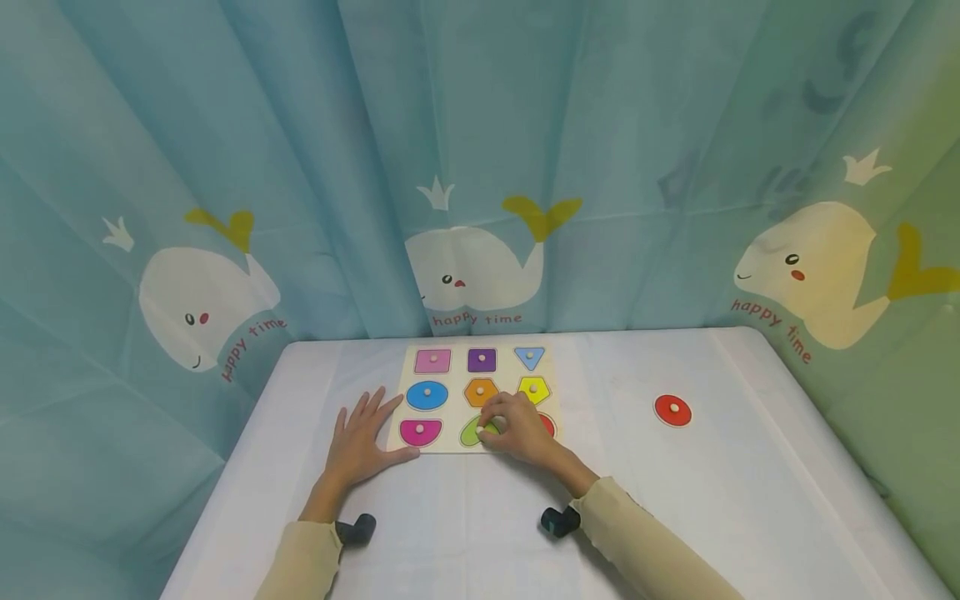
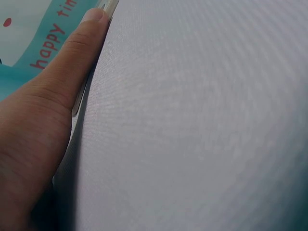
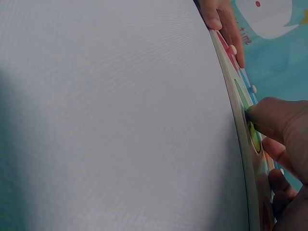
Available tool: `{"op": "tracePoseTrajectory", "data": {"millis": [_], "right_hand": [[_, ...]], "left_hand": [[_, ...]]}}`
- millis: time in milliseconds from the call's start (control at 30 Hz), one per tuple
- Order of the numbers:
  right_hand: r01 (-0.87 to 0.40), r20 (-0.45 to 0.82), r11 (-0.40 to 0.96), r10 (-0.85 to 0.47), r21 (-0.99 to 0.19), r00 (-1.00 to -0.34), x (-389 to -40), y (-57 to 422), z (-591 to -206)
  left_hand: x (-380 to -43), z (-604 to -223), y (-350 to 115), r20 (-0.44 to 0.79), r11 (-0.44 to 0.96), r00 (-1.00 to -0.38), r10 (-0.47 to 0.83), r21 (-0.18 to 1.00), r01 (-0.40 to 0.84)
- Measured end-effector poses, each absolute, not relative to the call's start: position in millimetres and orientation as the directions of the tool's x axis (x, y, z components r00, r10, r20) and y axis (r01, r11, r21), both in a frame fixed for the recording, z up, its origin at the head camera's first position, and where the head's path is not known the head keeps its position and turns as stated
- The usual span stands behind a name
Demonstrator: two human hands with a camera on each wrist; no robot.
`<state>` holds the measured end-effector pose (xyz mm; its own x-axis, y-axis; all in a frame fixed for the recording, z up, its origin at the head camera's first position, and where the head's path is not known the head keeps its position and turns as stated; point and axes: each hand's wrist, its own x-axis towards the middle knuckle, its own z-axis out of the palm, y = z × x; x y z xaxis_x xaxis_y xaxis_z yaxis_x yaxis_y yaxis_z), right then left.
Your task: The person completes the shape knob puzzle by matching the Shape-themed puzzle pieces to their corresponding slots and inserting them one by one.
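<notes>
A flat wooden shape puzzle board (image 1: 450,444) lies on the table, with rows of coloured, white-knobbed pieces. My right hand (image 1: 517,429) pinches the knob of the green oval piece (image 1: 468,432) in the front row, thumb and fingertips together. In the right wrist view this green oval (image 3: 256,139) lies level with the board's face. My left hand (image 1: 358,446) rests at the board's left edge with fingers spread, its thumb along the front corner beside the magenta piece (image 1: 421,435). A red shape (image 1: 550,424) at the front right of the board is partly hidden behind my right hand.
A loose red round piece (image 1: 672,412) with a white knob lies on the white table (image 1: 720,500) to the right of the board. Behind the table hangs a blue curtain (image 1: 622,250) printed with whales. Dark wrist cameras (image 1: 560,522) sit under both forearms.
</notes>
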<state>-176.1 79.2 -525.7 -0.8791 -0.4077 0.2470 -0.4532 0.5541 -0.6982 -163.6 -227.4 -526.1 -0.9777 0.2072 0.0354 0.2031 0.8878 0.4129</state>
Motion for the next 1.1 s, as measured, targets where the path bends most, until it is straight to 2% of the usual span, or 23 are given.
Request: {"op": "tracePoseTrajectory", "data": {"millis": [600,900,1000,1100], "right_hand": [[-0.448,0.231,0.56,-0.417,-0.696,-0.879,-174,79,-521],[-0.547,0.29,0.473,-0.512,-0.691,-0.809,-176,96,-509],[-0.539,0.279,0.473,-0.513,-0.697,-0.812,-177,110,-500],[-0.486,0.237,0.505,-0.479,-0.714,-0.845,-178,127,-493]], "left_hand": [[-166,-533,-231,0.045,0.889,-0.977,0.207,0.408,0.207],[-165,-532,-230,0.039,0.888,-0.978,0.207,0.411,0.205],[-164,-532,-230,0.044,0.887,-0.977,0.208,0.413,0.207],[-164,-531,-230,0.051,0.883,-0.976,0.21,0.418,0.212]]}}
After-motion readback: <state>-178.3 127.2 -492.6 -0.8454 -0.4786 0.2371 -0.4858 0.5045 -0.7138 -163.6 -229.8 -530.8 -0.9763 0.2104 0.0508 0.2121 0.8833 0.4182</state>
